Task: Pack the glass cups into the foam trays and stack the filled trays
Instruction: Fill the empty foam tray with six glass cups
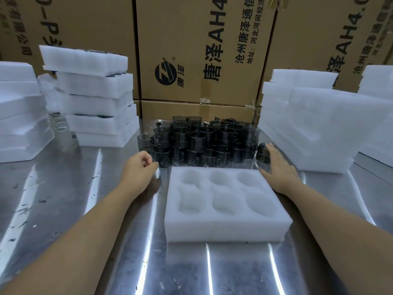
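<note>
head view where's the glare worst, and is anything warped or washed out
Head view: bright glare streaks run down the steel table, strongest in front of the foam tray; head view: the wide lens tilts the cardboard boxes outward toward the frame edges; head view: the foam stacks on the right wash out to near-flat white; head view: the dark glass cups look fairly sharp.

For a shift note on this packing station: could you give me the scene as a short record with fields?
tray: white six-pocket foam tray, all pockets empty
cups: dark smoky glass cups, clustered behind the tray
left hand: fingers curled, beside the cluster, nothing held
right hand: fingers straight, by an outlying dark cup
surface: shiny metal table
</note>
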